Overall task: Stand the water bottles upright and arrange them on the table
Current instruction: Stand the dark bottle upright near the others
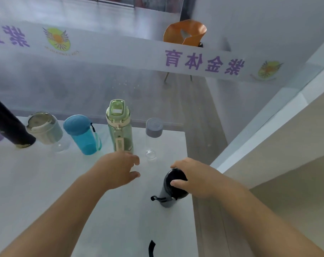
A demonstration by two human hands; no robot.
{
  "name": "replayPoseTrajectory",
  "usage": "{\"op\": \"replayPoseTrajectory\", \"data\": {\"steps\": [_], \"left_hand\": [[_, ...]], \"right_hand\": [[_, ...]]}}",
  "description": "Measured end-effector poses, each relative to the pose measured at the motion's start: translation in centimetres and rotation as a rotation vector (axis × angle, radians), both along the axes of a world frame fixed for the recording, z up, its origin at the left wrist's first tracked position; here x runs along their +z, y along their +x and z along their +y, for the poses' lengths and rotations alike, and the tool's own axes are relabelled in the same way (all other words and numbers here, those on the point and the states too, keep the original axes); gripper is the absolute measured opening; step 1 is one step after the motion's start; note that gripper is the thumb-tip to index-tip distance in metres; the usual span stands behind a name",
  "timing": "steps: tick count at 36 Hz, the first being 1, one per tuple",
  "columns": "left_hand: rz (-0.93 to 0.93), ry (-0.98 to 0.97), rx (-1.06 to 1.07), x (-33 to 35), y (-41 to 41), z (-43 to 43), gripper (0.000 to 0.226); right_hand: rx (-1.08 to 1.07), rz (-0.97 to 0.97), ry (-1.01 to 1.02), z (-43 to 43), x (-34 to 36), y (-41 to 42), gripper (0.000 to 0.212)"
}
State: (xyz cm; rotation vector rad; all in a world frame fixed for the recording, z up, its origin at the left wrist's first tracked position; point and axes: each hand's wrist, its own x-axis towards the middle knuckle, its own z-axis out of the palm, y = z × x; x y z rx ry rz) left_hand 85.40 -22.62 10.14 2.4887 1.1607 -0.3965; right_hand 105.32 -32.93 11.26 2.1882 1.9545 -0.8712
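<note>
- Head view: a row of five bottles is seen upright along the far side of the table [46, 182] — a black bottle [11, 127] at far left, a beige-lidded one [44, 129], a blue bottle [83, 135], a green bottle [119, 127] and a clear bottle [152, 138].
- A grey bottle [173, 188] with a dark lid is stood near the right edge, apart from the row, and is gripped at the lid by the right hand [196, 178], fingers closed around it.
- The left hand [118, 168] is held just before the green bottle, fingers loosely spread, nothing grasped.
- The step in hand is judged to be placing the grey bottle into line.
- The grip is best kept low on the lid and the bottle lifted rather than slid, so that tipping is avoided.
- Open room is left to the right of the clear bottle, yet the table corner lies close there; the base should be set fully inside the edge.
- A dangling strap [158, 199] should be kept clear of neighbours.
</note>
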Motion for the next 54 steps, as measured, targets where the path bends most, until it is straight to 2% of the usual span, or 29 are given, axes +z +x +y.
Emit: {"op": "replayPoseTrajectory", "data": {"steps": [6,12,19,37,50,54], "left_hand": [[0.013,-0.024,0.056,-0.8,0.3,-0.7,0.043],[-0.008,-0.024,0.087,-0.7,0.8,-0.6,0.042],[-0.005,-0.05,0.1,-1.0,1.3,-0.4,0.041],[0.028,-0.019,0.07,-1.6,2.0,2.7,0.042],[0.018,-0.007,0.075,-1.9,1.9,3.9,0.043],[0.023,-0.002,0.086,-2.1,1.6,4.1,0.045]], "right_hand": [[0.002,0.033,0.014,-0.4,-0.6,-0.9,0.04],[0.003,0.02,0.024,-0.7,-1.4,-1.2,0.06],[-0.037,0.022,0.08,0.1,-1.4,-0.5,0.039],[-0.183,0.011,0.185,8.3,0.0,5.6,0.039],[-0.142,-0.012,0.146,11.6,-0.3,6.1,0.036],[-0.135,0.015,0.131,11.9,-0.7,6.3,0.044]]}}
